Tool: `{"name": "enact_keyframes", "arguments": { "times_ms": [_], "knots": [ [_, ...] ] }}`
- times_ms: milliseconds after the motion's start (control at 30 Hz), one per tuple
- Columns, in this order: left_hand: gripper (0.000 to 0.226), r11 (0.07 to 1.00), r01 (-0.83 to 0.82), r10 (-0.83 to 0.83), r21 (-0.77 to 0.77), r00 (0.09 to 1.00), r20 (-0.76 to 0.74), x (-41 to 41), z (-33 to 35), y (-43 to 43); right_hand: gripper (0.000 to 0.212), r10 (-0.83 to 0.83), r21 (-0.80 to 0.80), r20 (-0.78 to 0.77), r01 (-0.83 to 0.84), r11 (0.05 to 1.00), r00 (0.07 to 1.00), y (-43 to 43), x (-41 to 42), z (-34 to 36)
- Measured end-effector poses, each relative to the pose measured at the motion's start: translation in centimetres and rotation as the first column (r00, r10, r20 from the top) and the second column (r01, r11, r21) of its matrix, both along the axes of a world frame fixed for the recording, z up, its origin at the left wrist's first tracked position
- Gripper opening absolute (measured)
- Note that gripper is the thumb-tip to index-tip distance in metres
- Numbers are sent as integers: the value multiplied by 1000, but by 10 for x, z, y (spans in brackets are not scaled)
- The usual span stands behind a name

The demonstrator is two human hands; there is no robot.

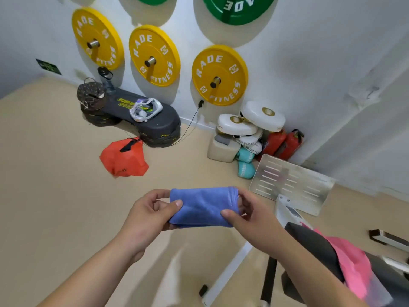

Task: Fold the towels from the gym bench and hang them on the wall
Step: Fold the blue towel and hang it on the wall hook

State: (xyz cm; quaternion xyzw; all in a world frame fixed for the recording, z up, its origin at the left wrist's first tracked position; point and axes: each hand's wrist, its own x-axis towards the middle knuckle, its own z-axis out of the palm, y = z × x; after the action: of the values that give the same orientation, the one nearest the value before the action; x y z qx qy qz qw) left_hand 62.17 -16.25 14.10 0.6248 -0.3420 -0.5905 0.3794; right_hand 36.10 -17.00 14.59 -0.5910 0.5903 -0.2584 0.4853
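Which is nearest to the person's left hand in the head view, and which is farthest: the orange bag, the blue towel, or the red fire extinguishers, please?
1. Blue towel: held in the left hand itself.
2. Orange bag: on the floor, beyond the hand and slightly left.
3. Red fire extinguishers: against the wall, far to the right.

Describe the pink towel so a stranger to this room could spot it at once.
Start at the gym bench, the dark padded seat on a white frame at the lower right, beside the person's right hand. The pink towel lies draped unfolded over that padding. It differs from the blue towel, which is folded small and held in the air between both hands.
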Motion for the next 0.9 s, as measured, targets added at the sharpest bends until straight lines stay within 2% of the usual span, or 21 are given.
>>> {"name": "enact_keyframes", "arguments": {
  "times_ms": [167,333,500,667,767,900],
  "knots": [
    [20,989,148,-148,-4,987,-62,-32,-5,-101,33,-191,47,-8,192,980,981,-56,-29,1],
    [19,960,281,-281,-21,959,-38,-90,9,-208,28,-366,46,68,363,931,928,-130,-80,7],
    [19,916,390,-393,-89,920,-14,-152,40,-319,44,-448,-26,85,452,892,890,-217,-136,36],
    [24,849,517,-523,-108,852,-32,-221,65,-418,42,-539,-46,101,545,837,836,-290,-198,67],
    [25,794,596,-602,-116,798,-20,-274,74,-488,40,-614,-11,160,623,782,773,-335,-243,77],
    [24,679,719,-725,-147,688,15,-350,85,-578,42,-696,-9,178,708,706,696,-391,-300,91]
  ]
}}
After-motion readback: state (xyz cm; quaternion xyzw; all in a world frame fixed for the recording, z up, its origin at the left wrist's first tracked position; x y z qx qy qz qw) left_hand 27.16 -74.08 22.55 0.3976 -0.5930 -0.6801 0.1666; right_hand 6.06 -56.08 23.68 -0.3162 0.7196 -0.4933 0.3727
